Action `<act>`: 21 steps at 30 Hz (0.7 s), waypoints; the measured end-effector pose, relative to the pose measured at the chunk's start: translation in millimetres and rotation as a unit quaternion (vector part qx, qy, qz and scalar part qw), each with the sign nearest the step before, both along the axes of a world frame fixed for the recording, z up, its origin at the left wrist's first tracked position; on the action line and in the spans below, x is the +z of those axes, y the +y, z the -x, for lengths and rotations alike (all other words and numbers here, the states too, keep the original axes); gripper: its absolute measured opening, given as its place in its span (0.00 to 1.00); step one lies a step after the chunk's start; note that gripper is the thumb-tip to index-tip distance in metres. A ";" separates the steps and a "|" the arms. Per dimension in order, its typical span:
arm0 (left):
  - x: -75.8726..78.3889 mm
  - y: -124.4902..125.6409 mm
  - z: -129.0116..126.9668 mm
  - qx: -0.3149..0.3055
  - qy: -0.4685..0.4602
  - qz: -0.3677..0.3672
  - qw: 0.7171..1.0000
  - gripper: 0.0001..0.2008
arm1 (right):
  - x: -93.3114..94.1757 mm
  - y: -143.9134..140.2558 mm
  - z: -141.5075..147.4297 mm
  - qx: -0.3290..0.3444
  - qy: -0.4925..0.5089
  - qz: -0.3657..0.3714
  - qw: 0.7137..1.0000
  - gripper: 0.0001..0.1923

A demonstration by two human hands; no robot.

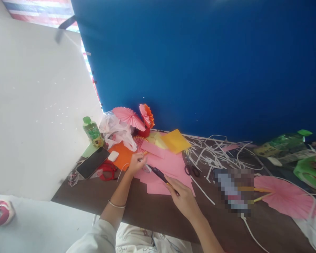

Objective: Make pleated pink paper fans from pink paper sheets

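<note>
Right hand point(183, 196) grips the yellow end of a dark pen-like tool point(160, 174), fingers curled round it; the tool slants up and left across the pink paper sheets point(171, 167). I cannot tell from this view whether it is a knife or a pen. Left hand point(136, 162) sits at the tool's far end, fingers drawn together on something small and thin; I cannot make out what it pinches. A thin bracelet point(117, 205) circles the left wrist.

I note that the pink sheets lie spread on the dark brown table point(89, 195), under both hands. Just beyond them: a pink strip point(154, 148) and a yellow-orange folded sheet point(175, 140). An orange sheet point(122, 154) lies left of the left hand, with a small white case point(113, 155) on it. Further left, a black phone point(92, 162) rests beside red-handled scissors point(107, 170), and a green-capped bottle point(92, 131) stands at the corner.

Pleated paper fans point(133, 117) in pink and orange stand against the blue wall point(200, 63), next to a crumpled clear bag point(116, 131). Dark scissors point(191, 170) lie right of the pink sheets, near a tangle of white paper strips point(213, 151). A large pink fan point(284, 196) lies flat at the right.
</note>
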State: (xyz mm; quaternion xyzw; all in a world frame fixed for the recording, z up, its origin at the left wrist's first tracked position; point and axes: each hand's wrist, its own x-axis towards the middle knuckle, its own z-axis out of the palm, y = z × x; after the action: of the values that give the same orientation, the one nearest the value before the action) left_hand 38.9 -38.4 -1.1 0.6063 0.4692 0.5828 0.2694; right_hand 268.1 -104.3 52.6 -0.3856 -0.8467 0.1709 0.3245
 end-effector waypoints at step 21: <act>-4.5 6.7 3.1 0.004 -0.050 0.032 0.998 0.25 | 1.9 -0.6 1.2 -0.002 -0.048 -0.010 0.999 0.18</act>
State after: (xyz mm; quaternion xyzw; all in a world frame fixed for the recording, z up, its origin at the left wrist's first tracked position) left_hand 35.8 -31.8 -5.6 0.5655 0.4758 0.5985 0.3092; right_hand 266.9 -104.9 54.4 -0.3918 -0.8620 0.1432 0.2879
